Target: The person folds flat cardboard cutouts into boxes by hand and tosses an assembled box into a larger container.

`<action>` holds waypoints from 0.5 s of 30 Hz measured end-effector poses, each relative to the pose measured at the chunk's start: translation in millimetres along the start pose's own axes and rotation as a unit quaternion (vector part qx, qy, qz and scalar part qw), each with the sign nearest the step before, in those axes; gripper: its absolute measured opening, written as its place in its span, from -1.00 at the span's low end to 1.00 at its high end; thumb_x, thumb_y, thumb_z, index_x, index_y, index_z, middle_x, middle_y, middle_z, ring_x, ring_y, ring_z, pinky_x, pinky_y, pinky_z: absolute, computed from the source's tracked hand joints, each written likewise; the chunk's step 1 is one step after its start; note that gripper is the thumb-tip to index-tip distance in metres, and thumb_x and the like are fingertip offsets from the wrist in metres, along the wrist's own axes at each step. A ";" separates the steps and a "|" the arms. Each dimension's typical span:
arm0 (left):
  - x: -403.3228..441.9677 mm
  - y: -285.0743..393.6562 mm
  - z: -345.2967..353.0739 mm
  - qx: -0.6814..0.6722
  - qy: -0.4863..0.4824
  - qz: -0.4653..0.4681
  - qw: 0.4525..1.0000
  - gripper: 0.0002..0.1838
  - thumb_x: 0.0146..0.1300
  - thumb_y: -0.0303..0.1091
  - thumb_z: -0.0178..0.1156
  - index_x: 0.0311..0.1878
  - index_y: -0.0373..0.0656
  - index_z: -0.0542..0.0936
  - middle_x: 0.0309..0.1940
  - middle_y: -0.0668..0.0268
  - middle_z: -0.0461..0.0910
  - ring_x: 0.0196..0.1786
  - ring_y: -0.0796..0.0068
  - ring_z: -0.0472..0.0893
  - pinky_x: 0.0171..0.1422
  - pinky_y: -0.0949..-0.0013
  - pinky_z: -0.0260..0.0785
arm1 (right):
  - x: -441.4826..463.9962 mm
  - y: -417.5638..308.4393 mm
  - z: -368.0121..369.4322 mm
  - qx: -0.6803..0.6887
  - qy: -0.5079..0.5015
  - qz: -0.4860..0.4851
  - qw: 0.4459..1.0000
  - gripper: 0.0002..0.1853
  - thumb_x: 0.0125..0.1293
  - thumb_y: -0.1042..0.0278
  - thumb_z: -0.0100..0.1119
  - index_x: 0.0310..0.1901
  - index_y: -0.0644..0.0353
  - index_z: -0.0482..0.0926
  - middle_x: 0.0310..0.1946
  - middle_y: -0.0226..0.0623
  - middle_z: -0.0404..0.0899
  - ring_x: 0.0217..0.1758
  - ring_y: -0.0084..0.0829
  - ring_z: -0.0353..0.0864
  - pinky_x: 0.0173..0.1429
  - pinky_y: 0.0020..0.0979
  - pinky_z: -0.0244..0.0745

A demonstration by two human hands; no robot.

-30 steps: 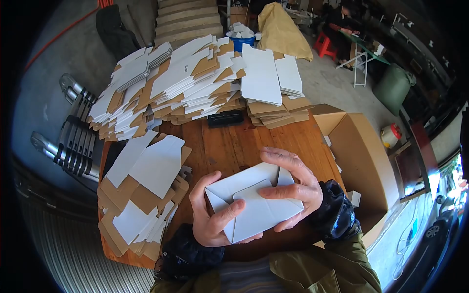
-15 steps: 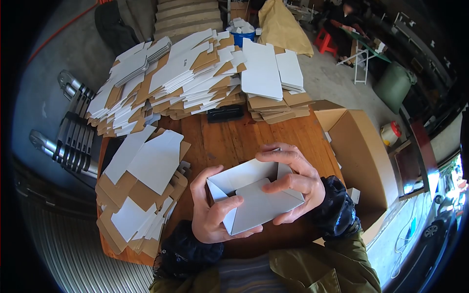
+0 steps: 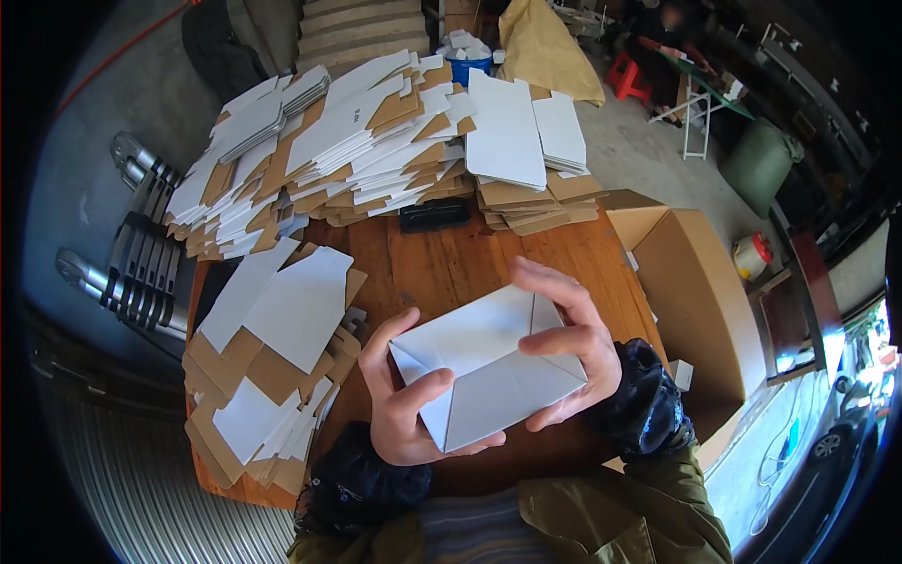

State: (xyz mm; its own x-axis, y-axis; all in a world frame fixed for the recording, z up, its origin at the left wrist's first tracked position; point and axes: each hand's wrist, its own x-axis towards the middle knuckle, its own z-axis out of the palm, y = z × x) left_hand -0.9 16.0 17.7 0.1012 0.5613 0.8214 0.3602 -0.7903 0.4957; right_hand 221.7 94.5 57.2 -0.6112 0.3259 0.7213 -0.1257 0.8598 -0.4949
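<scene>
A small white cardboard box [image 3: 503, 376] is held between my two hands above the wooden table [image 3: 423, 273]. Its upper face looks closed, with flaps meeting along creases. My left hand [image 3: 404, 404] grips the left end, thumb on the top and fingers behind and underneath. Around the right end wraps my right hand [image 3: 573, 348], its fingers bent over the face and its lowest part below the edge. Flat white and brown box blanks [image 3: 301, 310] lie left of my hands.
Large stacks of blanks [image 3: 348, 132] cover the table's far side, beside a black tray [image 3: 434, 215]. An open carton [image 3: 700, 291] stands at the right edge. Farther back are a blue basket [image 3: 467, 68] and a seated person [image 3: 658, 42] at a green table.
The box's flaps, which stood partly open with a dark gap half a second ago, now lie flatter and the gap is gone. My right fingers have shifted slightly.
</scene>
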 end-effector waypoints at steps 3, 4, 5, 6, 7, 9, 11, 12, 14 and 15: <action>-1.6 -1.7 2.0 0.031 0.034 0.011 0.999 -0.01 -0.10 0.12 0.59 0.30 0.02 0.22 0.27 -0.17 0.11 0.27 -0.15 0.40 0.12 0.04 0.57 | -8.9 11.1 3.4 0.029 0.019 0.004 0.999 -0.05 -0.09 -0.08 0.62 0.29 0.11 0.32 0.46 0.28 -0.01 0.51 0.26 0.08 0.44 0.15 0.15; -2.0 -3.7 2.7 0.034 0.057 0.013 0.998 0.00 -0.09 0.18 0.56 0.30 -0.01 0.21 0.26 -0.17 0.12 0.28 -0.13 0.38 0.15 0.02 0.53 | -10.2 13.0 3.2 0.029 0.023 0.014 0.999 0.00 -0.09 -0.07 0.62 0.34 0.11 0.27 0.48 0.29 -0.05 0.51 0.25 0.08 0.46 0.15 0.14; -3.0 -6.3 3.2 0.039 0.079 0.015 0.996 0.01 -0.07 0.23 0.53 0.31 -0.03 0.19 0.26 -0.16 0.13 0.29 -0.11 0.37 0.19 0.01 0.50 | -12.0 15.8 2.6 0.019 0.028 0.029 0.999 0.04 -0.07 -0.09 0.60 0.38 0.11 0.20 0.49 0.27 -0.08 0.52 0.23 0.07 0.48 0.12 0.12; -4.1 -9.0 2.6 0.043 0.100 0.018 0.994 0.02 -0.06 0.28 0.50 0.32 -0.05 0.18 0.25 -0.15 0.14 0.30 -0.10 0.35 0.23 0.00 0.46 | -13.8 18.6 2.0 0.010 0.033 0.044 0.998 0.08 -0.04 -0.11 0.58 0.42 0.12 0.13 0.50 0.25 -0.10 0.53 0.20 0.07 0.49 0.09 0.11; -6.1 -10.6 1.3 0.054 0.114 -0.009 0.992 0.03 -0.04 0.32 0.46 0.32 -0.07 0.17 0.26 -0.15 0.13 0.31 -0.07 0.32 0.27 -0.01 0.40 | -15.6 21.5 1.4 0.000 0.037 0.060 0.998 0.12 -0.01 -0.12 0.56 0.47 0.12 0.07 0.51 0.23 -0.12 0.53 0.18 0.07 0.51 0.07 0.10; -13.3 -12.1 0.0 0.074 0.142 -0.062 0.985 0.06 -0.01 0.40 0.39 0.34 -0.11 0.14 0.26 -0.14 0.12 0.33 -0.03 0.27 0.36 -0.03 0.28 | -23.3 24.0 3.7 0.000 0.056 0.140 0.989 0.14 0.03 -0.15 0.52 0.49 0.14 0.00 0.52 0.19 -0.12 0.53 0.13 0.09 0.52 0.02 0.08; -18.1 -13.9 1.1 0.046 0.171 -0.134 0.975 0.08 0.05 0.45 0.29 0.37 -0.15 0.12 0.29 -0.05 0.10 0.36 0.08 0.22 0.41 -0.01 0.17 | -33.6 34.6 12.5 0.077 0.088 0.194 0.974 0.14 0.15 -0.11 0.45 0.53 0.15 -0.13 0.53 0.11 -0.08 0.53 0.03 0.12 0.53 -0.03 0.09; -18.2 -13.9 1.7 0.024 0.182 -0.163 0.969 0.07 0.06 0.44 0.29 0.38 -0.15 0.11 0.29 -0.02 0.09 0.36 0.10 0.22 0.41 -0.01 0.17 | -37.4 36.4 15.2 0.115 0.099 0.241 0.959 0.13 0.18 -0.08 0.44 0.54 0.14 -0.15 0.52 0.09 -0.06 0.53 0.00 0.13 0.53 -0.05 0.10; -16.2 -11.1 2.6 -0.017 0.193 -0.218 0.957 0.05 0.12 0.45 0.21 0.41 -0.18 0.13 0.29 0.07 0.11 0.35 0.15 0.23 0.41 0.03 0.15 | -48.4 47.4 23.2 0.224 0.109 0.294 0.923 0.04 0.30 0.09 0.37 0.55 0.13 -0.19 0.50 -0.02 -0.01 0.52 -0.15 0.14 0.51 -0.10 0.14; -16.7 -12.6 1.9 -0.022 0.187 -0.231 0.954 0.04 0.13 0.45 0.19 0.40 -0.19 0.14 0.30 0.07 0.10 0.35 0.16 0.23 0.42 0.05 0.14 | -51.1 50.9 26.6 0.248 0.106 0.313 0.910 0.00 0.32 0.13 0.35 0.55 0.13 -0.19 0.50 -0.04 0.01 0.51 -0.18 0.16 0.50 -0.13 0.16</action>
State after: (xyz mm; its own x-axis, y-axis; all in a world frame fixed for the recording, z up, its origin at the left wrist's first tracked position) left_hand -5.4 17.0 -2.7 -0.4007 0.7318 0.5512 0.2460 -0.4936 0.8342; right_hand 225.7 111.1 -17.8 -0.5263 0.8052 0.2732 -0.1743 0.2124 -0.9615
